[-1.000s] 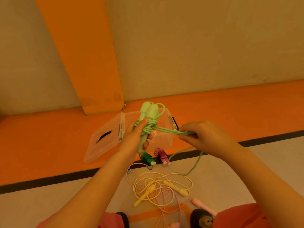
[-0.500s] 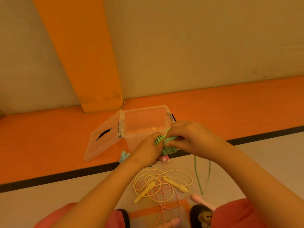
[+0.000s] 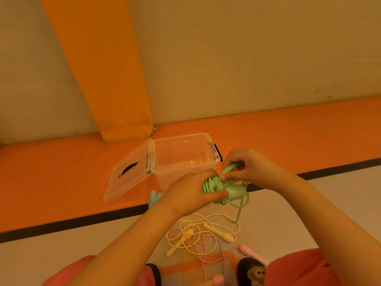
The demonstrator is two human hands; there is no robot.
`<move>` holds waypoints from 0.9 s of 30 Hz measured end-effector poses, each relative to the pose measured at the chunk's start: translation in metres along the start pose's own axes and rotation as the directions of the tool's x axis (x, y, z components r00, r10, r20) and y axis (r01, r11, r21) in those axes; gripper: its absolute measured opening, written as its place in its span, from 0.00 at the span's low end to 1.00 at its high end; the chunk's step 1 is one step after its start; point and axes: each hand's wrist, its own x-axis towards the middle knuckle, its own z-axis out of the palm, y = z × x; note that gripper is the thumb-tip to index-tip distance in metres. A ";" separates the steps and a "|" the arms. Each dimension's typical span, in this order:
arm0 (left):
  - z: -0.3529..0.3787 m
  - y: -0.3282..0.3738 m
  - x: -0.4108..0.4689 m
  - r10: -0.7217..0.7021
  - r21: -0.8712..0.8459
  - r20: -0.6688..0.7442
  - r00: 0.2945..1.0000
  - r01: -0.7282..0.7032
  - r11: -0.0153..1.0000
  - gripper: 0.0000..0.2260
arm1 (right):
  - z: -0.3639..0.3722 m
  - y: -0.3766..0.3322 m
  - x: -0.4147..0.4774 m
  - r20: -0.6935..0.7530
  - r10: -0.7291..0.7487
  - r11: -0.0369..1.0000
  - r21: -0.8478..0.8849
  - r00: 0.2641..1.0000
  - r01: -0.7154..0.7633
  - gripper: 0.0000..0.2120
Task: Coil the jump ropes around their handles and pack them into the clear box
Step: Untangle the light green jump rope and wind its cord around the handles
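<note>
Just right of the clear plastic box [image 3: 179, 138], the left hand [image 3: 190, 196] grips the pale green jump rope [image 3: 210, 185] by its handles [image 3: 237, 193]; the right hand [image 3: 250, 167] pinches its cord [image 3: 228, 169]. Lay each wrap taut, then tuck the tail.

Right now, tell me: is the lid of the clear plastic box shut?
No: the lid lies flipped open on the left side of the clear plastic box.

The clear box [image 3: 175, 177] at centre frame is transparent, glossy plastic, as is its lid [image 3: 123, 184]. The green jump rope [image 3: 235, 191] looks smooth and matt, like the yellow jump rope [image 3: 218, 233] lower down. The orange floor [image 3: 61, 178] has a smooth, faint sheen.
</note>
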 end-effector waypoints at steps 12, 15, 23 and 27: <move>-0.016 0.014 -0.024 0.161 -0.362 0.056 0.985 -0.130 0.923 0.12 | -0.025 0.015 -0.010 0.095 0.151 0.860 0.478 0.984 -0.178 0.07; -0.022 0.022 -0.024 0.084 -0.666 -0.036 0.996 -0.086 0.741 0.08 | -0.025 0.017 -0.010 0.015 0.184 0.853 0.495 0.983 -0.168 0.06; -0.025 0.022 -0.014 -0.048 -0.861 -0.170 0.984 -0.125 0.494 0.15 | -0.012 0.003 -0.004 -0.139 0.134 0.968 0.229 0.981 -0.100 0.08; -0.031 0.007 -0.005 -0.241 -0.883 -0.231 0.943 -0.099 0.459 0.13 | -0.014 0.005 -0.008 -0.124 0.139 0.989 -0.037 0.982 -0.144 0.07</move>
